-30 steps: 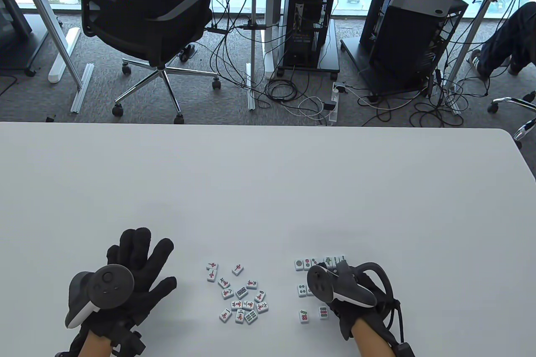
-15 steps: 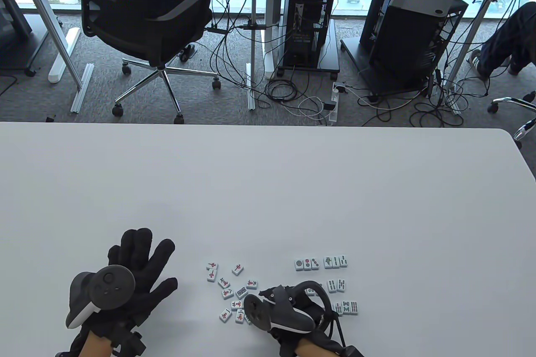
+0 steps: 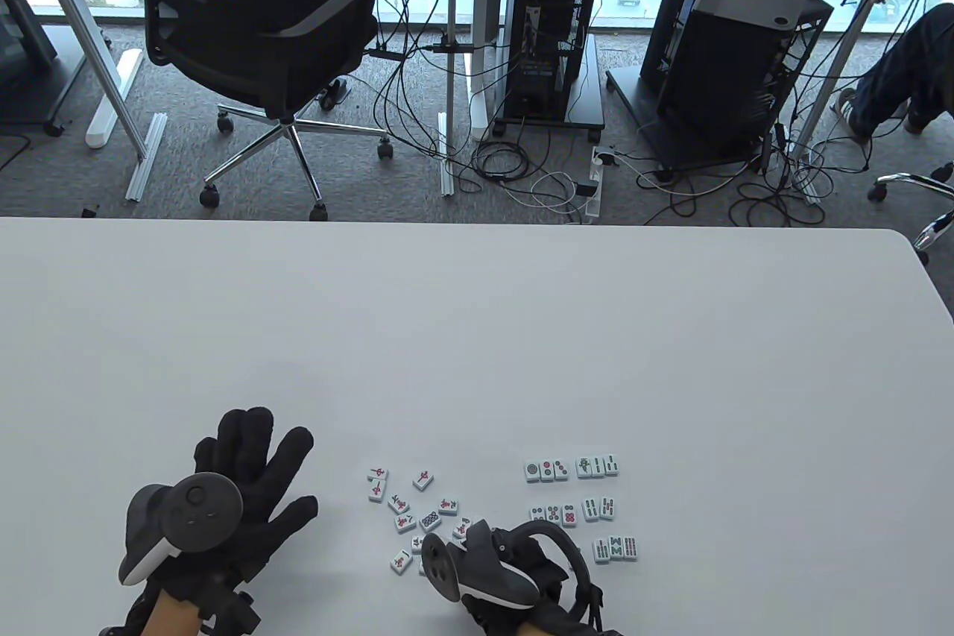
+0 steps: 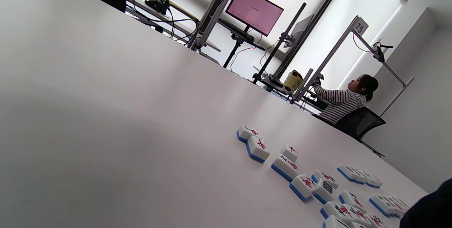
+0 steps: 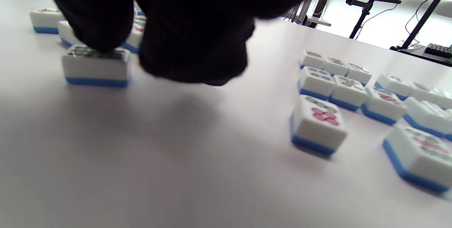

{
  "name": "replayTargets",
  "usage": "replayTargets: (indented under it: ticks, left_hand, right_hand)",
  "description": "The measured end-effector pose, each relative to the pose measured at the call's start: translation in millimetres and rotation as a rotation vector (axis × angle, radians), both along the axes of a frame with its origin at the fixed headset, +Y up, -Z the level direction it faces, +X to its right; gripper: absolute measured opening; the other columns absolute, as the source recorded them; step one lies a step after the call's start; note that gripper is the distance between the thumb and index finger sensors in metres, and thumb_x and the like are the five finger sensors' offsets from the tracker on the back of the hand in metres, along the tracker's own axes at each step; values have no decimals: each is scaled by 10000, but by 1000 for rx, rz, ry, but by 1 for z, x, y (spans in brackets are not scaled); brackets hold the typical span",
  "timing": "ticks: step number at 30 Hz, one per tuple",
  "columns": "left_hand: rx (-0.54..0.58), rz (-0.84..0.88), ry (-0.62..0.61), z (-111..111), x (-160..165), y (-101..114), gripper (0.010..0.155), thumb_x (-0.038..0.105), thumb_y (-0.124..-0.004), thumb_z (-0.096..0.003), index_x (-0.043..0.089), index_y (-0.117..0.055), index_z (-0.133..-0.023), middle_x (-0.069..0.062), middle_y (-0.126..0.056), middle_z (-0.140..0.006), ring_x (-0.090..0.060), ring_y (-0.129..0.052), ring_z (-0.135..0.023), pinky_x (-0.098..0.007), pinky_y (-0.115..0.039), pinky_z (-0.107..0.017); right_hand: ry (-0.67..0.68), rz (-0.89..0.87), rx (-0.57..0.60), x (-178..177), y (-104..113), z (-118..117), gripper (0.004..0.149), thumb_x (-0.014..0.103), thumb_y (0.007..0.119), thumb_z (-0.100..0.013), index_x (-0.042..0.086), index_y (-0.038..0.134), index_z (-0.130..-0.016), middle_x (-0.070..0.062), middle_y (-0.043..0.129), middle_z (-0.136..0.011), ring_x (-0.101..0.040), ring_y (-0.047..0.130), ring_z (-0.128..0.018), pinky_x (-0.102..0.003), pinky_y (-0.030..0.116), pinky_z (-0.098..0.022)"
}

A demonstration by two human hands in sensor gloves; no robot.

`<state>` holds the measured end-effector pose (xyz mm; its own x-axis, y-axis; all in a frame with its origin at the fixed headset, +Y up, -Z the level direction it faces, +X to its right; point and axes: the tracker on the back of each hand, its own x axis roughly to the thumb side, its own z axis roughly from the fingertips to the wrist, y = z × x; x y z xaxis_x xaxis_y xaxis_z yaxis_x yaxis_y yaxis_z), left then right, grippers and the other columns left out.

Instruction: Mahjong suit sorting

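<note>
Several loose mahjong tiles (image 3: 421, 513) lie face up in a scattered pile at the near middle of the white table (image 3: 477, 338). Right of them stand sorted rows of tiles (image 3: 572, 511), dots on the left and bamboo on the right. My right hand (image 3: 477, 565) hovers over the near right edge of the pile, its fingers hidden under the tracker. In the right wrist view one fingertip (image 5: 99, 35) rests on top of a tile (image 5: 95, 67), and the thumb hangs just to its right without touching. My left hand (image 3: 253, 476) lies flat, fingers spread, left of the pile.
The sorted rows (image 5: 339, 79) sit close to the right of my right hand. The loose tiles (image 4: 282, 164) also show in the left wrist view. Beyond the table's far edge are an office chair (image 3: 253, 39), cables and computer stands.
My right hand has left the sorted rows and moved left to the near edge of the loose pile, coming down onto a tile. The left hand has not moved.
</note>
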<state>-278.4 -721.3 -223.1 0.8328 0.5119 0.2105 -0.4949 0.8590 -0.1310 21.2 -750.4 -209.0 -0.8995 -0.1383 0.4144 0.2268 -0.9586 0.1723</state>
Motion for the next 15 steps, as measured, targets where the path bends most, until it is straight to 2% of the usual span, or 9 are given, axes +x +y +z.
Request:
replayTargets:
  ticks: [4,7,15]
  left_hand:
    - [-7,0,0,0,0,-1,792,722,-589,-460,396,-303,-1123,148,106,-1114,-161,191,-1064,-548,84,-720]
    - [-15,1,-2,0,1,-1,793,722,-590,-459,397,-302,-1123,149,105,-1114,-160,192,-1064,-548,84,-720]
    - [-15,1,1,-1,1,-1,792,723,-588,-459,398,-302,-1123,151,107,-1113,-159,194,-1063,-547,85,-720]
  right_hand:
    - [2,-87,-22,-2,-3,6,574,512,790,-448,28,888,-741,-43,979,-345,-109,886,-59,-268,803,-41]
    - [5,-41,-27,-5,-4,7,604,516,807,-439,13,870,-768,-46,979,-357,-106,890,-66,-263,806,-44]
    - [35,-55,3,-9,-10,12,606,454,840,-432,-42,830,-781,-49,982,-375,-108,899,-74,-264,813,-47]
